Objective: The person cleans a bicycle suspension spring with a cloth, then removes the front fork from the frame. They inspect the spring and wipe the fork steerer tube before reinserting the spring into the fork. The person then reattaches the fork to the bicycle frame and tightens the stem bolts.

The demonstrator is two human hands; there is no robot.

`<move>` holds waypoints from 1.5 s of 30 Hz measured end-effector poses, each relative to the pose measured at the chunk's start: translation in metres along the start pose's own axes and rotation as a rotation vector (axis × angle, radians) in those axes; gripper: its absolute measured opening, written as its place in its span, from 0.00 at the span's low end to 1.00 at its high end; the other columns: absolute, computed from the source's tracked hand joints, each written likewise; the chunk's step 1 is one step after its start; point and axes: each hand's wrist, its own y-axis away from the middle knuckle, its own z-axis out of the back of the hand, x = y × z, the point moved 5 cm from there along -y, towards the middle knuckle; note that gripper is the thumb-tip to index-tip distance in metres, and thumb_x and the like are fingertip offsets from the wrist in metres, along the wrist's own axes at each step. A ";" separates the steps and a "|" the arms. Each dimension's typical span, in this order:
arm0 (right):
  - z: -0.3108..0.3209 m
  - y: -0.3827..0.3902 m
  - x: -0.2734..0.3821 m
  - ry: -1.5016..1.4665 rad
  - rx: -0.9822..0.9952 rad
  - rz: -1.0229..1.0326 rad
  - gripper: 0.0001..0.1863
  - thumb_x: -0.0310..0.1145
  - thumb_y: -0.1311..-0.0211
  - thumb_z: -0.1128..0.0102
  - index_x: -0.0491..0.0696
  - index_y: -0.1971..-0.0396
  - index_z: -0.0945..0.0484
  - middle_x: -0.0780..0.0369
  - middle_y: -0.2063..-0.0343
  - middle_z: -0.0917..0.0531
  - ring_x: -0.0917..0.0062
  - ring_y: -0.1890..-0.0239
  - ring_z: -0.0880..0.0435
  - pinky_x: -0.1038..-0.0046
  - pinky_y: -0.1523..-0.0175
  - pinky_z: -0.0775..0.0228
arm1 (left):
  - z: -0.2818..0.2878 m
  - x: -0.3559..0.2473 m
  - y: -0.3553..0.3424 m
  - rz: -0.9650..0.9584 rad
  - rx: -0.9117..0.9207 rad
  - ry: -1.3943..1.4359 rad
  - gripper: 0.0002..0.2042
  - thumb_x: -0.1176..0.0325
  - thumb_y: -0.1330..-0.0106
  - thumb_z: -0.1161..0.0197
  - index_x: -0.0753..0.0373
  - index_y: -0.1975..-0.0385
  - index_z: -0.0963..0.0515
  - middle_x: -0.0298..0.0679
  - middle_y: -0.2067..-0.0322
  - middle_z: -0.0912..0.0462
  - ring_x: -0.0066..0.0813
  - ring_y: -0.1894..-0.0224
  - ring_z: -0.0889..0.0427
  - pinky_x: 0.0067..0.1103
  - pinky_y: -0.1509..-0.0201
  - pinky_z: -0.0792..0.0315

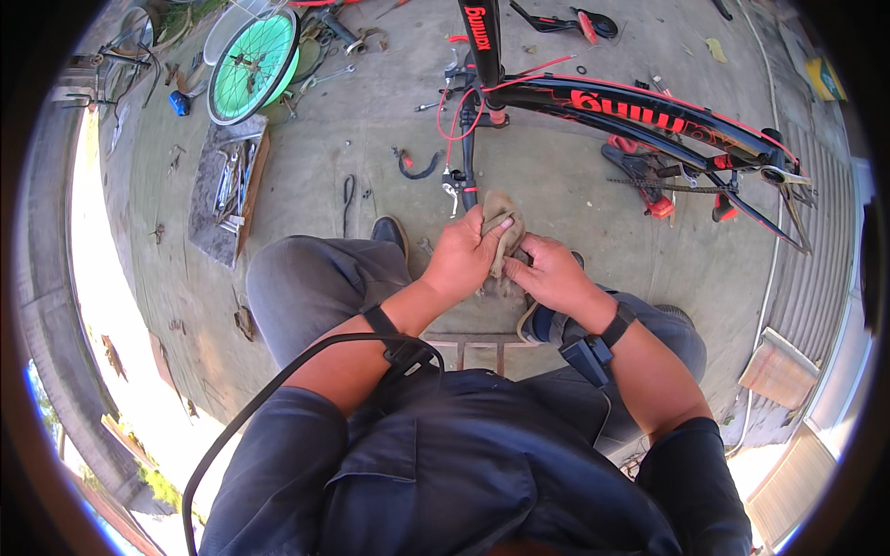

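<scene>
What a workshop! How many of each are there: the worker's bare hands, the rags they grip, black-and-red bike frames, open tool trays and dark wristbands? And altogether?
Hands: 2, a left hand and a right hand
Rag: 1
Bike frame: 1
Tool tray: 1
Wristbands: 2, one per wrist
Total: 7

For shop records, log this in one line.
left hand gripping rag | right hand gripping rag | bike frame ahead | tool tray left
</scene>
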 end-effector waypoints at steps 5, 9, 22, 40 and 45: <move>0.004 -0.007 0.005 0.042 -0.169 0.149 0.16 0.36 0.40 0.31 0.40 0.61 0.21 0.52 0.69 0.17 0.61 0.67 0.17 0.66 0.60 0.27 | 0.002 0.004 -0.011 -0.071 -0.019 0.029 0.13 0.64 0.27 0.39 0.68 0.53 0.26 0.56 0.70 0.18 0.57 0.66 0.18 0.33 0.62 0.24; 0.010 -0.005 -0.008 -0.031 -0.105 -0.065 0.13 0.36 0.37 0.33 0.41 0.64 0.21 0.58 0.68 0.17 0.73 0.68 0.17 0.71 0.61 0.26 | 0.006 0.012 -0.002 0.078 0.000 -0.078 0.17 0.63 0.27 0.40 0.69 0.47 0.30 0.57 0.63 0.18 0.54 0.59 0.17 0.33 0.55 0.24; 0.010 0.000 -0.025 -0.798 -0.173 -0.276 0.16 0.30 0.32 0.39 0.41 0.48 0.25 0.66 0.59 0.18 0.86 0.58 0.22 0.80 0.52 0.29 | -0.027 -0.002 0.022 0.132 0.369 -0.082 0.39 0.49 0.29 0.40 0.80 0.35 0.44 0.67 0.47 0.25 0.60 0.40 0.24 0.35 0.38 0.29; 0.023 -0.005 -0.012 -0.020 -0.031 0.122 0.25 0.41 0.30 0.38 0.42 0.40 0.26 0.59 0.47 0.25 0.73 0.47 0.25 0.72 0.42 0.31 | -0.015 0.007 0.011 0.182 0.196 0.123 0.17 0.60 0.23 0.46 0.67 0.45 0.28 0.47 0.57 0.17 0.39 0.54 0.18 0.30 0.49 0.25; 0.019 -0.002 0.001 0.032 -0.052 0.185 0.31 0.44 0.36 0.33 0.41 0.39 0.28 0.53 0.47 0.24 0.60 0.44 0.25 0.64 0.38 0.32 | -0.021 0.002 0.006 0.271 0.218 0.534 0.21 0.53 0.22 0.48 0.62 0.40 0.28 0.34 0.51 0.19 0.21 0.49 0.22 0.21 0.44 0.27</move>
